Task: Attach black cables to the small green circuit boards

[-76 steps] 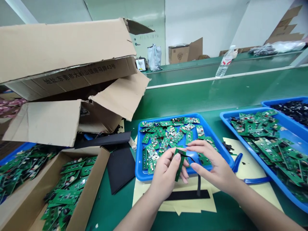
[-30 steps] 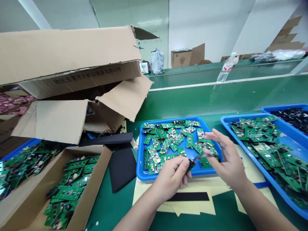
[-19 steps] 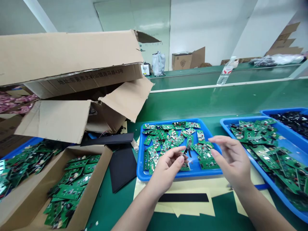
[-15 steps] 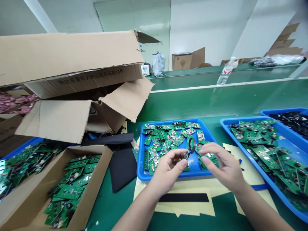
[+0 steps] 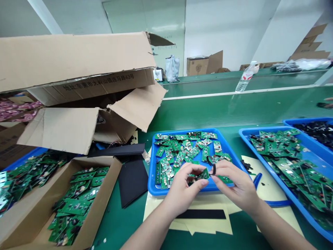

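My left hand (image 5: 186, 187) pinches a small green circuit board (image 5: 204, 174) between thumb and fingers, above the front of a blue tray (image 5: 152, 189). Against the board's right end, my right hand (image 5: 235, 184) is closed with its fingertips on a thin black strip (image 5: 214, 169), which curls upward. Whether the strip is fixed to the board is hidden by the fingers. Many similar circuit boards (image 5: 179, 156) lie loose in the tray below. Nearer to me, a flat black strip (image 5: 203, 214) rests on yellow paper (image 5: 205, 226).
At left stands an open cardboard box (image 5: 109, 180) of boards, with black sheets (image 5: 132, 182) beside it. Large cartons (image 5: 78, 55) loom behind. A blue-handled tool (image 5: 257, 180) and another blue tray (image 5: 316, 151) are at right. Another person's hand (image 5: 328, 103) shows at the right edge.
My right hand has moved left and closed on the curled black strip. The board in my left hand has turned more into view. Another person's hand has appeared at the right edge.
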{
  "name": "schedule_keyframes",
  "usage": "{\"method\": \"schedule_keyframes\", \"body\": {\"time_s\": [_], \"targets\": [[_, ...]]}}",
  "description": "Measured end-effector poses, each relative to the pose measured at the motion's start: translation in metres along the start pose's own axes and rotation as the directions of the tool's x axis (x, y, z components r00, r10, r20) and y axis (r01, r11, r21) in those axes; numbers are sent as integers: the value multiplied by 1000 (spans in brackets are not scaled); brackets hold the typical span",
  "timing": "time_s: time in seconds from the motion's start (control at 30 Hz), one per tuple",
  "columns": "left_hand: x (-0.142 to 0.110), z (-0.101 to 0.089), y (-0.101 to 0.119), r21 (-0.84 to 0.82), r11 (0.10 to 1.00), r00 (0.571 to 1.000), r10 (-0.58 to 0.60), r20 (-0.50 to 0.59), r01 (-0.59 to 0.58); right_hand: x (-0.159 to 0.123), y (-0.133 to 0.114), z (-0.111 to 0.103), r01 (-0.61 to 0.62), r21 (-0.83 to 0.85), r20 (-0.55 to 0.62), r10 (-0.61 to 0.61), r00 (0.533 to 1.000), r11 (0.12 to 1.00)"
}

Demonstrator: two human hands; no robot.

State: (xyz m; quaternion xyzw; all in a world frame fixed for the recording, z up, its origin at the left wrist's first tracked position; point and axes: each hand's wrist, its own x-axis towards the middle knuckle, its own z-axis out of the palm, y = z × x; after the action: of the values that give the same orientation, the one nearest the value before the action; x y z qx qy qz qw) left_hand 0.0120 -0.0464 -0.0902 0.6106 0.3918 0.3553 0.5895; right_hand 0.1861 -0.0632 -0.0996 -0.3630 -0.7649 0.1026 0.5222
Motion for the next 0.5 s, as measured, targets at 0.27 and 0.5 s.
{"method": "schedule_keyframes", "body": {"time_s": [0.27, 0.5], "targets": [[1, 0, 0, 49, 996, 996, 74, -52, -72, -1, 0, -6, -115, 137, 181, 89, 979, 984], [3, -8, 1, 143, 964, 927, 256, -276, -224, -7, -6, -20, -384, 508, 596, 7, 803, 771]]}}
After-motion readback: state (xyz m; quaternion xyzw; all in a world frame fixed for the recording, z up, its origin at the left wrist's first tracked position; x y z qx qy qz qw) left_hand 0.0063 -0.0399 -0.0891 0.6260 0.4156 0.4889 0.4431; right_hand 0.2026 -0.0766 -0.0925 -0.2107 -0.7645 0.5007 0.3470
